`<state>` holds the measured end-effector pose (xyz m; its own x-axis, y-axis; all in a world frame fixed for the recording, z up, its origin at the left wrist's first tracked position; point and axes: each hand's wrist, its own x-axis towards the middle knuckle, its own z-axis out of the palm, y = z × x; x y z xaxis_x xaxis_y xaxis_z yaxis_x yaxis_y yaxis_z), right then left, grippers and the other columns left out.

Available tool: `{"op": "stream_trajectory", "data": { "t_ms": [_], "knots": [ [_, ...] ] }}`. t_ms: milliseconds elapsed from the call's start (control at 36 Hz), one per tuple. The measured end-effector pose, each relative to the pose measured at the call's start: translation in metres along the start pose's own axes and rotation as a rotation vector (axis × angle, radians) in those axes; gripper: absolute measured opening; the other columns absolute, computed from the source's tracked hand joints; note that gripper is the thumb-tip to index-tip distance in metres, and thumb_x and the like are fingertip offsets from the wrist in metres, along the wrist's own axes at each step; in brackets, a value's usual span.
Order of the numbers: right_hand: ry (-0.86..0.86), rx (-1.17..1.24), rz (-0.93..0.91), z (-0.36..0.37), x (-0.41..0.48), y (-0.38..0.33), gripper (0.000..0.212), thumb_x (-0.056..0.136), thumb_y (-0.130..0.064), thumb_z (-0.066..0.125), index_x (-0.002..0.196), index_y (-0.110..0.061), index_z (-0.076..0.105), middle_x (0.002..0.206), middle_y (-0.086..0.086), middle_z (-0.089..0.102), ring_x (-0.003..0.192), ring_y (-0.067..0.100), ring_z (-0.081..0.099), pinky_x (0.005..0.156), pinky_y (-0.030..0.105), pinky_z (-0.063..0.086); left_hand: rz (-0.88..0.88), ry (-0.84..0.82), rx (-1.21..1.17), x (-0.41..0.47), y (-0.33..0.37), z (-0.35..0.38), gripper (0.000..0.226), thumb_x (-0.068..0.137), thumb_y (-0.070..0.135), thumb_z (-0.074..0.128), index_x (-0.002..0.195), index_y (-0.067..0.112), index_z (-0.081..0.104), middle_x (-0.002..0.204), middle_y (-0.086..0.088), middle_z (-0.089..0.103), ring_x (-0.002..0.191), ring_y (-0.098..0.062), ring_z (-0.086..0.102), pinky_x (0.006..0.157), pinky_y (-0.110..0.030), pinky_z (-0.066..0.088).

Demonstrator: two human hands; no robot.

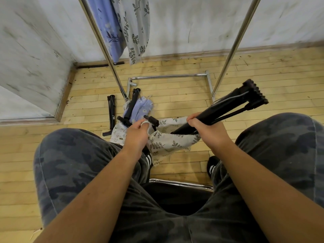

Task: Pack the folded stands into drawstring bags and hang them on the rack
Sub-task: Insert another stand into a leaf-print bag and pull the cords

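Observation:
My right hand (205, 128) grips a folded black stand (233, 106), whose lower end sits inside the mouth of a leaf-print drawstring bag (168, 141). My left hand (137, 133) pinches the rim of that bag and holds it apart. The stand's far end points up to the right. On the floor beyond lie another black stand (111, 114), a third stand (132, 104) on a blue flowered bag (142, 108), and a small-print bag (118, 134). Two filled bags, one blue (108, 28) and one leaf-print (135, 28), hang from the metal rack (103, 44).
The rack's base bar (168, 76) and right upright (235, 44) stand on the wooden floor in front of a white wall. I sit on a chair with a chrome edge (180, 183), my knees on either side of the bag.

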<state>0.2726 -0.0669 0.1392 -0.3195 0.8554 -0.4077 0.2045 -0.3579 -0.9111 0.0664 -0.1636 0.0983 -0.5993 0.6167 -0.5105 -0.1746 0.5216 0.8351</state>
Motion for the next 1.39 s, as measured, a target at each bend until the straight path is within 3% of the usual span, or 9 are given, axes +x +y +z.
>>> {"op": "stream_trajectory", "data": {
  "t_ms": [83, 167, 250, 500, 722, 889, 1056, 1167, 1389],
  "knots": [
    [-0.032, -0.033, -0.024, 0.003, -0.001, 0.003, 0.007, 0.089, -0.020, 0.075, 0.094, -0.021, 0.080, 0.104, -0.004, 0.077, 0.104, 0.008, 0.069, 0.087, 0.024, 0.051, 0.001, -0.002, -0.002, 0.001, 0.000, 0.000, 0.021, 0.105, 0.030, 0.049, 0.107, 0.035, 0.070, 0.099, 0.000, 0.068, 0.078, -0.016, 0.057, 0.065, -0.030, 0.045],
    [-0.081, -0.052, -0.037, 0.003, -0.003, 0.002, 0.009, 0.089, -0.017, 0.074, 0.093, -0.022, 0.080, 0.107, -0.005, 0.076, 0.105, 0.007, 0.068, 0.086, 0.021, 0.051, -0.045, 0.027, -0.038, -0.002, 0.004, -0.001, 0.021, 0.103, 0.032, 0.052, 0.094, 0.041, 0.068, 0.108, 0.006, 0.070, 0.101, -0.022, 0.065, 0.092, -0.043, 0.054],
    [-0.143, -0.107, -0.062, 0.003, -0.005, 0.000, 0.012, 0.089, -0.013, 0.073, 0.094, -0.021, 0.079, 0.106, -0.006, 0.075, 0.102, 0.003, 0.067, 0.076, 0.011, 0.052, -0.048, 0.021, -0.017, -0.003, 0.005, -0.002, 0.030, 0.095, 0.041, 0.055, 0.118, 0.034, 0.072, 0.123, 0.001, 0.071, 0.116, -0.026, 0.065, 0.105, -0.052, 0.052],
    [-0.271, -0.374, -0.287, 0.008, -0.010, 0.011, 0.005, 0.086, -0.009, 0.074, 0.091, -0.010, 0.074, 0.093, 0.005, 0.071, 0.089, 0.003, 0.066, 0.075, 0.009, 0.052, 0.061, -0.063, 0.052, -0.007, 0.004, 0.002, 0.030, 0.101, 0.035, 0.048, 0.103, 0.045, 0.076, 0.108, -0.013, 0.076, 0.102, -0.041, 0.070, 0.089, -0.062, 0.058],
    [-0.254, -0.355, -0.299, 0.006, -0.007, 0.010, 0.008, 0.086, -0.002, 0.074, 0.094, -0.003, 0.074, 0.090, -0.003, 0.070, 0.083, -0.011, 0.063, 0.071, 0.003, 0.046, 0.002, 0.017, 0.002, -0.005, 0.008, 0.000, 0.037, 0.104, 0.019, 0.042, 0.099, 0.032, 0.076, 0.109, -0.008, 0.075, 0.094, -0.027, 0.073, 0.067, -0.031, 0.055],
    [-0.274, -0.382, -0.323, 0.006, -0.007, 0.011, 0.013, 0.084, 0.004, 0.072, 0.096, -0.002, 0.073, 0.090, -0.002, 0.069, 0.082, -0.009, 0.064, 0.070, 0.006, 0.049, -0.132, 0.015, 0.216, 0.001, 0.008, -0.002, 0.023, 0.101, 0.013, 0.045, 0.087, 0.011, 0.062, 0.097, -0.015, 0.062, 0.079, -0.025, 0.055, 0.068, -0.037, 0.044],
    [-0.250, -0.347, -0.369, 0.005, -0.006, 0.012, 0.014, 0.083, 0.007, 0.071, 0.094, -0.001, 0.073, 0.096, 0.002, 0.072, 0.091, -0.002, 0.067, 0.079, 0.009, 0.050, -0.101, -0.009, 0.303, -0.004, 0.005, -0.001, 0.024, 0.099, 0.016, 0.053, 0.122, 0.021, 0.057, 0.091, -0.004, 0.061, 0.067, -0.015, 0.052, 0.055, -0.028, 0.039],
    [-0.247, -0.301, -0.355, 0.003, -0.005, 0.011, 0.009, 0.085, 0.001, 0.073, 0.094, -0.002, 0.073, 0.098, 0.002, 0.072, 0.092, -0.002, 0.067, 0.079, 0.009, 0.051, -0.167, -0.074, 0.109, 0.002, 0.003, -0.003, 0.063, 0.090, 0.005, 0.061, 0.148, 0.021, 0.042, 0.119, -0.004, 0.063, 0.093, -0.021, 0.065, 0.078, -0.037, 0.056],
    [-0.249, -0.323, -0.350, 0.003, -0.005, 0.011, 0.013, 0.082, 0.007, 0.070, 0.092, -0.001, 0.073, 0.097, 0.002, 0.072, 0.092, -0.001, 0.067, 0.078, 0.010, 0.051, -0.026, -0.164, 0.126, -0.005, 0.004, -0.001, 0.044, 0.094, -0.001, 0.055, 0.113, 0.035, 0.072, 0.117, 0.006, 0.071, 0.099, -0.018, 0.072, 0.091, -0.044, 0.061]
  ]
}}
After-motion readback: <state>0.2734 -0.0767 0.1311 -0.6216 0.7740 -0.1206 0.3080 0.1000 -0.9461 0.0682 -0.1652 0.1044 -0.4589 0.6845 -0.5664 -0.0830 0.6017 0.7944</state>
